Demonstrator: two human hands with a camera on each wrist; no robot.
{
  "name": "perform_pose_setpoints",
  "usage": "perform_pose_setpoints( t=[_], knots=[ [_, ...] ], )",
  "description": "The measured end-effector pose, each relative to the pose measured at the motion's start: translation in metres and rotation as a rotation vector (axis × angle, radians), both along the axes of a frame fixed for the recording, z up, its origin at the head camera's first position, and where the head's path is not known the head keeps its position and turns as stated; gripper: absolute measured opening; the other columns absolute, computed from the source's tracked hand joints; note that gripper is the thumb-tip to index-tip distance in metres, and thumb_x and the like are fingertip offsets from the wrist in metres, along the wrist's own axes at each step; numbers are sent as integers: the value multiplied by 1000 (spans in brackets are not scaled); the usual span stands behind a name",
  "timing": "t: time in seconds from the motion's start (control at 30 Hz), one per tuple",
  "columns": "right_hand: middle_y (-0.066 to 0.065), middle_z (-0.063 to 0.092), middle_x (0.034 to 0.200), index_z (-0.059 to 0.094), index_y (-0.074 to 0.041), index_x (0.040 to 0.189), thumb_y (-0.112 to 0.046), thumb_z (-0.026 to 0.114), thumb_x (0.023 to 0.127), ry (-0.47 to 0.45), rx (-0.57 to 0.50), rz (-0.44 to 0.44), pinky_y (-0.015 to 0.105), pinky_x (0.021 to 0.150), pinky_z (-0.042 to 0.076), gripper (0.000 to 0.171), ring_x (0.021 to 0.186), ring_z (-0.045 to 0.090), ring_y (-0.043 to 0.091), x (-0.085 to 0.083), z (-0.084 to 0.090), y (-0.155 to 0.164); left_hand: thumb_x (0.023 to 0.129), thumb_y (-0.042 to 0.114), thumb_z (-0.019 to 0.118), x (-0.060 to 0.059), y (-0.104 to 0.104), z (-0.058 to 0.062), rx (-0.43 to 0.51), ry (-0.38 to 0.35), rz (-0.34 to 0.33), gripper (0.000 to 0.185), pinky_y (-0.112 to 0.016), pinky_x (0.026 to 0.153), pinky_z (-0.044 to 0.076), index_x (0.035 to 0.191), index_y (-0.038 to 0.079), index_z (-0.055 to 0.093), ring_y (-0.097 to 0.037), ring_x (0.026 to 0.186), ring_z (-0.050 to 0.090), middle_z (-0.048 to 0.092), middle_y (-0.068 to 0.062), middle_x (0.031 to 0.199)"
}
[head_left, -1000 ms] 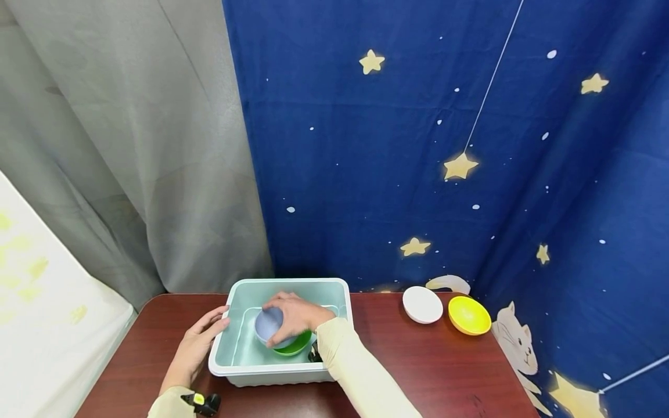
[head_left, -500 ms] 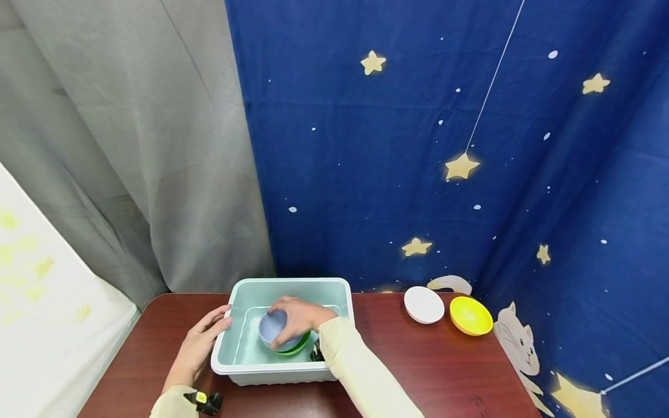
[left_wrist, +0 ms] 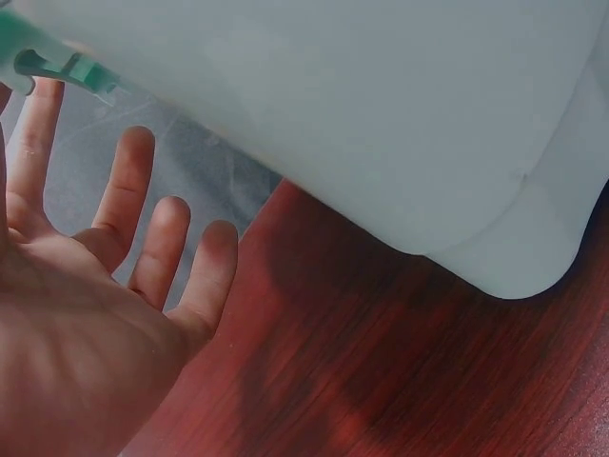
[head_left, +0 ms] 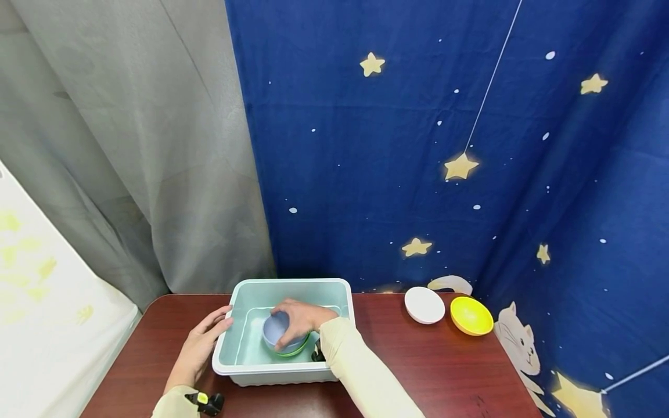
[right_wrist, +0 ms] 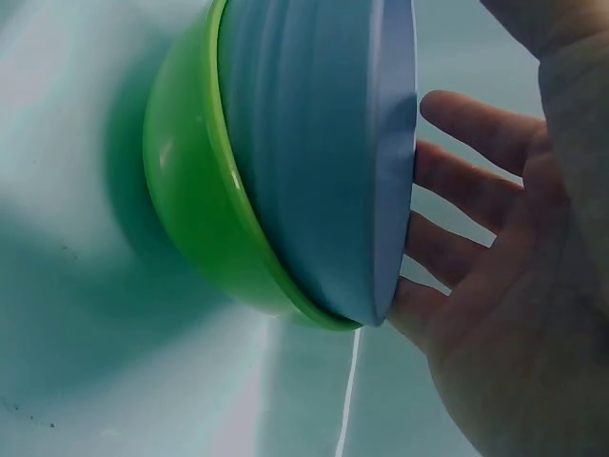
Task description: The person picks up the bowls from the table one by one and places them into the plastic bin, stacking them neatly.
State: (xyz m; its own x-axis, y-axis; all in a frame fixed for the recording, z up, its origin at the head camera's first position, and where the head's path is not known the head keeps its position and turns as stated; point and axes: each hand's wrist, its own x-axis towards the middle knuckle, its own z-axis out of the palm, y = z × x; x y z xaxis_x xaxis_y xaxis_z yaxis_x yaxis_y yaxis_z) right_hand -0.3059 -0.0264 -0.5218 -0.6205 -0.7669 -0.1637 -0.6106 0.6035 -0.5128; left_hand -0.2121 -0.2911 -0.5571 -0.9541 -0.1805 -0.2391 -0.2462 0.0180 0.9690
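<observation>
In the head view, a light blue bowl (head_left: 277, 332) sits inside a green bowl (head_left: 294, 350) within a pale teal basin (head_left: 251, 369). My right hand (head_left: 299, 320) holds the blue bowl by its rim, thumb at the near side and fingers at the far side. From the right wrist, the blue bowl (right_wrist: 314, 162) is seen nested at a slant in the green bowl (right_wrist: 190, 190), part of its wall standing above the green rim. My left hand (head_left: 195, 347) rests against the basin's left rim; the left wrist view shows its fingers (left_wrist: 124, 186) spread beside the basin wall (left_wrist: 381, 114).
A white bowl (head_left: 424, 305) and a yellow bowl (head_left: 471, 316) stand at the back right of the reddish-brown table (head_left: 397, 360). Behind hang a grey curtain (head_left: 198, 174) and a blue star-patterned curtain (head_left: 355, 162). White cloth (head_left: 57, 325) lies along the left side.
The right hand has shifted slightly right with the blue bowl, which has gone from overlapping the green bowl's left side to sitting inside it. The left hand stays at the basin rim.
</observation>
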Motion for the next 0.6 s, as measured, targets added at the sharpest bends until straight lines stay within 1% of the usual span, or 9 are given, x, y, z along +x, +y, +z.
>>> perform_pose_setpoints(
  t=[0.13,0.3,0.5,0.6],
  knots=[
    [-1,55,142,55,-16,146,-41,93,68,-24,-10,-4,16,98,44,90,120,54,7,0,1,1,95,39,73,-1,1,1,-11,-7,0,57,-20,86,53,147,23,55,7,101,61,63,29,107],
    [0,55,143,54,-16,146,-40,93,69,-25,-7,-5,16,99,43,90,122,54,9,0,2,3,95,41,73,0,2,3,-5,-17,-2,57,-21,86,54,147,25,55,4,100,62,60,27,110],
    [-2,54,144,54,-19,146,-40,93,68,-38,1,-24,17,99,44,90,122,53,8,2,3,2,95,41,72,3,3,5,-14,-22,0,58,-19,87,53,148,23,54,6,102,61,60,28,110],
    [-2,53,145,54,-20,147,-40,93,68,-49,-22,-35,18,100,44,90,124,52,7,1,4,0,96,40,72,3,2,5,-25,-25,5,58,-18,87,52,148,24,54,7,101,60,60,29,109]
  ],
)
